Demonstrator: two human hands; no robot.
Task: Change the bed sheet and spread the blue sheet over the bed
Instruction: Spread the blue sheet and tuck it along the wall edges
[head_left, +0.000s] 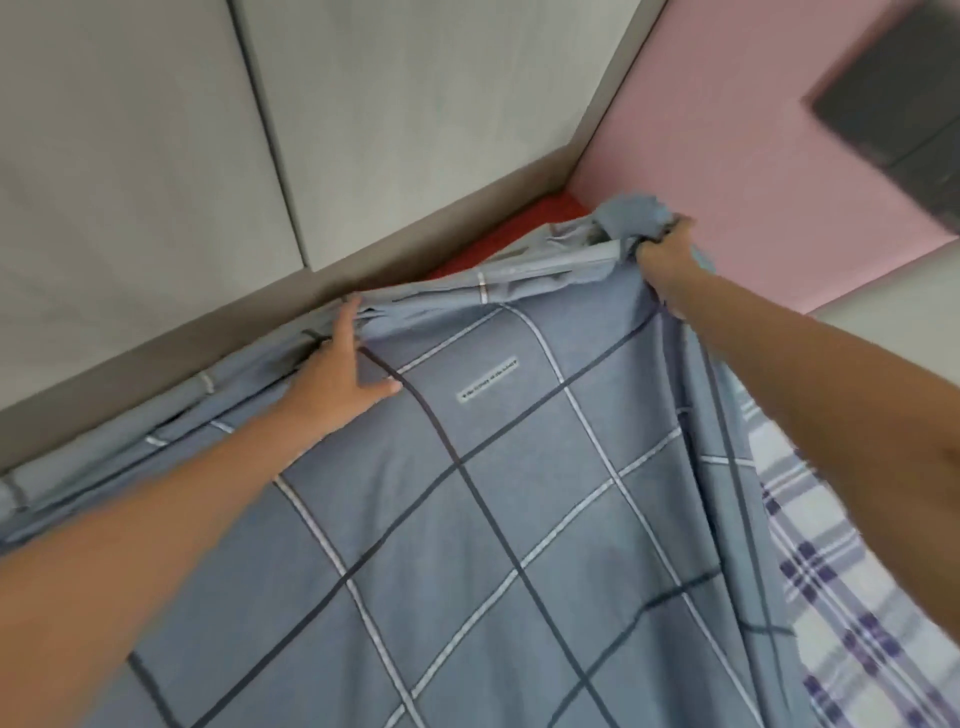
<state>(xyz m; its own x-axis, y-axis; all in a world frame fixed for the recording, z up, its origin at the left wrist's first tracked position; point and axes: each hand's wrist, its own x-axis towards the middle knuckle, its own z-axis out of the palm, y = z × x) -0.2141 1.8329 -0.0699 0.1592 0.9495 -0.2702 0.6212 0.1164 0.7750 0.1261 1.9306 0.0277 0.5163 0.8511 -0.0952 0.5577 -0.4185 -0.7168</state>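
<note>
A blue sheet (467, 519) with a grid of dark and white lines covers most of the bed, reaching up to the grey headboard (171, 358) along its far edge. The left hand (337, 379) lies flat on the sheet at that far edge, fingers straight and spread, while the right hand (667, 249) grips a bunched corner of the sheet at the bed's far right corner, beside a pink wall (727, 156). A red mattress (524, 218) shows in that corner, and a purple plaid cloth (841, 597) lies along the right edge.
</note>
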